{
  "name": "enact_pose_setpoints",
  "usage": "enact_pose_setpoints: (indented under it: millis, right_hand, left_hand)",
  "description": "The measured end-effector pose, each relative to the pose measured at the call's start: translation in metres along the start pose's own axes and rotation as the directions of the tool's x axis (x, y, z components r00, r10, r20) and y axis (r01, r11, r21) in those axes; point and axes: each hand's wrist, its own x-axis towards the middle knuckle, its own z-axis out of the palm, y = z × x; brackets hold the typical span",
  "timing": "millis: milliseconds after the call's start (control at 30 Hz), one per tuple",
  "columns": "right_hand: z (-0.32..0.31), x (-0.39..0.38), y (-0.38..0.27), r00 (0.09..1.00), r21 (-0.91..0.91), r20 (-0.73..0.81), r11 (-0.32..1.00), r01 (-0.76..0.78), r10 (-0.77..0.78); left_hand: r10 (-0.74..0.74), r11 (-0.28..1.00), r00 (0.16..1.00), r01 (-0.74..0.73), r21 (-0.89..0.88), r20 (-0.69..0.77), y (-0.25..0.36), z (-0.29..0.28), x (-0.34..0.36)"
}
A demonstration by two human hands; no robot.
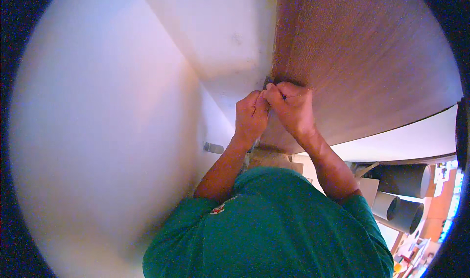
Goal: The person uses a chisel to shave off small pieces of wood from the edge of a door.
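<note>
Both my hands are raised together at the edge of a brown wood-grain panel (362, 57), which looks like a door. My left hand (250, 115) is closed, its thumb and fingers pinched beside that edge. Closed as well, my right hand (296, 109) presses thumb and finger against the left hand's fingertips. Just beyond the fingertips a small dark piece (269, 81) shows at the panel's edge; its kind is too hidden to tell. What lies inside the two grips is covered by my fingers.
A smooth white wall (98, 131) fills the left side, with a small grey fitting (213, 148) low on it. A pale surface (230, 28) adjoins the panel. Behind me on the right are a large dark grey cylinder (404, 180) and smaller cylinders (407, 217).
</note>
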Motion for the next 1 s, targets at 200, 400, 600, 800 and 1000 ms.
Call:
enact_pose_setpoints:
  millis: [200, 400, 600, 800, 1000]
  right_hand:
    - [-0.001, 0.002, -0.012, 1.0, -0.017, -0.006, 1.0, -0.026, 0.026]
    - [-0.009, 0.017, -0.036, 0.983, -0.026, -0.181, 0.999, 0.032, -0.036]
    - [-0.007, 0.013, -0.004, 0.995, -0.064, -0.098, 0.998, -0.006, -0.001]
    - [0.001, 0.017, -0.012, 0.995, 0.007, -0.096, 1.0, -0.023, 0.024]
    - [0.017, 0.01, 0.022, 0.994, 0.043, -0.112, 0.999, -0.018, 0.022]
  left_hand:
    - [0.023, 1.0, 0.999, -0.023, -0.002, 0.022, 0.004, -0.002, 0.005]
    - [0.113, 0.992, 0.993, -0.112, 0.061, -0.015, 0.042, 0.001, 0.032]
    - [0.005, 0.997, 1.0, -0.005, 0.077, -0.001, 0.003, 0.008, 0.013]
    - [0.052, 0.998, 0.999, -0.052, 0.035, 0.005, 0.0, 0.0, 0.025]
    - [-0.01, 1.0, 1.0, 0.01, 0.03, 0.015, -0.013, 0.001, 0.016]
